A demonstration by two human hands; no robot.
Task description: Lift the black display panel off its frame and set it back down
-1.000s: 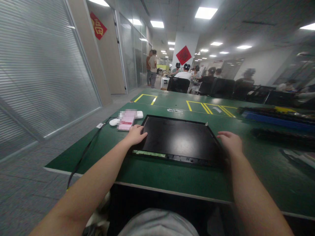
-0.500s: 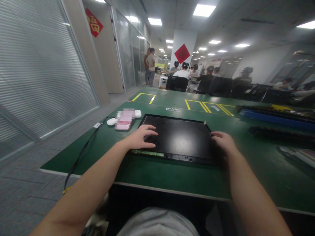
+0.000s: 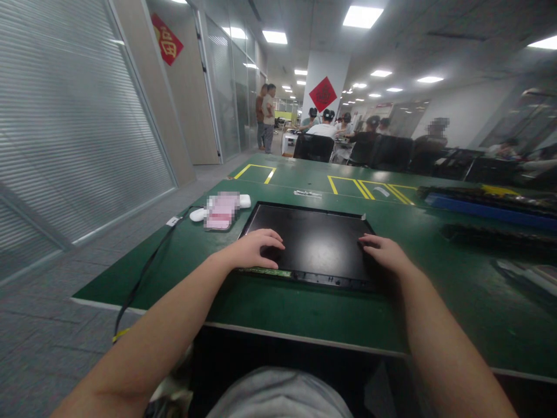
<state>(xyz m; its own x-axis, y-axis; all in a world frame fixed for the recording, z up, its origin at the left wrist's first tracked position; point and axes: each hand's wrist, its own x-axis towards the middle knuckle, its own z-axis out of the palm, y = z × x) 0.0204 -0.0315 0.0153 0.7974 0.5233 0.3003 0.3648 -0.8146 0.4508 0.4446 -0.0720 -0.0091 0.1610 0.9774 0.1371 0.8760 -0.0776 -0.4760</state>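
A black laptop screen panel (image 3: 317,238) lies flat on the green table (image 3: 304,316), its dark glossy face up. Along its near edge runs a green circuit strip (image 3: 278,273). My left hand (image 3: 256,248) is over the panel's left part, thumb and fingers apart; whether it presses on the surface I cannot tell. On the opposite side, my right hand (image 3: 385,251) reaches over the right edge with its fingers extended and apart. Neither hand is wrapped round anything.
Left of the panel are a pink phone (image 3: 220,216), white small items (image 3: 198,215) and a black strap (image 3: 148,273) hanging over the edge. At right lie a blue tray (image 3: 487,209) and dark strips (image 3: 491,237). Several people sit at tables behind; two stand near the glass wall.
My right hand has moved left, from the panel's right edge to over its surface. My left hand has shifted slightly right and down. The panel stays in place.
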